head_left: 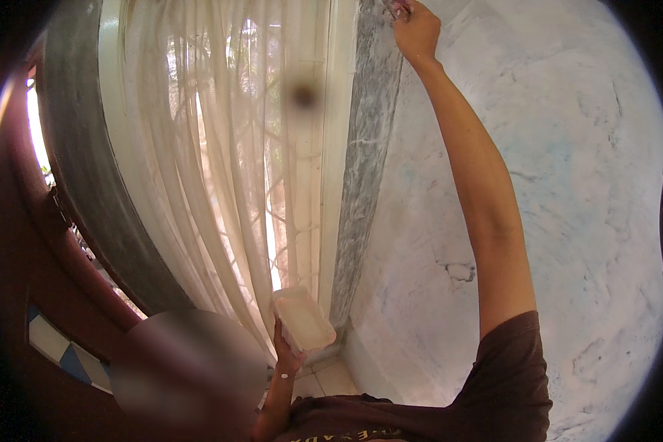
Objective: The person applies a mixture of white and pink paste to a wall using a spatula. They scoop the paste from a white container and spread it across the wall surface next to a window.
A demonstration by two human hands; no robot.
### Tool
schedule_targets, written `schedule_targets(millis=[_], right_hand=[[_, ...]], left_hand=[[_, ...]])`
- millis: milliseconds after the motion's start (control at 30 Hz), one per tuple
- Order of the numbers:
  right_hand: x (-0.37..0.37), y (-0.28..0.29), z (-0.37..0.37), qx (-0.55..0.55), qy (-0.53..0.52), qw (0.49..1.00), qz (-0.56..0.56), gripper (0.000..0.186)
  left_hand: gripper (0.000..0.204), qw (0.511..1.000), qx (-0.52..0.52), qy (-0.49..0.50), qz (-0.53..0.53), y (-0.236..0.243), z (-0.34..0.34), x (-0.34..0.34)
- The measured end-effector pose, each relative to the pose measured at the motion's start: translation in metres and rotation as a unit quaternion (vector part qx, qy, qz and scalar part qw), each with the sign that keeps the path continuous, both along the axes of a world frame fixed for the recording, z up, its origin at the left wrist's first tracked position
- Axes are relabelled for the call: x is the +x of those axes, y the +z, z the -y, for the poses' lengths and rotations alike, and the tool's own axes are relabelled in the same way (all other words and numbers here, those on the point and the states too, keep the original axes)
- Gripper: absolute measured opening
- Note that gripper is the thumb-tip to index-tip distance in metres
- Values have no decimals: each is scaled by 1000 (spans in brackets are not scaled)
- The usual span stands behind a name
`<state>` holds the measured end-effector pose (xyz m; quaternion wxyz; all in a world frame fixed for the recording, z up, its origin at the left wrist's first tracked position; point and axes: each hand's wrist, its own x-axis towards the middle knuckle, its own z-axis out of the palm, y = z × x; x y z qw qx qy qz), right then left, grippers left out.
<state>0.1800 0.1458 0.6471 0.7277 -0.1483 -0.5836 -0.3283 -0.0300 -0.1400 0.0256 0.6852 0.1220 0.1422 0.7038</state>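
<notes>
My right hand [418,34] is raised high at the top edge, close to a grey painted strip [357,162] beside the window frame. Its fingers are closed round a small object that the picture's edge cuts off, so I cannot make out its kind. Low down, near the curtain's foot, my left hand [287,356] grips a shallow rectangular plastic container [318,343] from its left side. The container is tilted toward me and looks pale and whitish inside.
A sheer cream curtain [199,162] hangs over the bright window, left of the grey strip. A whitish, patchy wall [567,221] with cracks and marks fills the right side. Pale floor tiles [335,377] show below. A blurred round patch covers part of the lower left.
</notes>
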Motion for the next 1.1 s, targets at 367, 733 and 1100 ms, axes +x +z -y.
schedule_targets(millis=[367, 733, 1100], right_hand=[[-23, -124, -2, -65, -129, 968, 205, 44], [12, -329, 41, -222, -84, 935, 263, 46], [26, -83, 14, -357, 402, 837, -102, 23]], left_hand=[[61, 1000, -22, -5, 9, -9, 3, 5], [72, 995, 11, -97, -5, 36, 13, 34], [71, 997, 28, -55, -39, 26, 13, 18]])
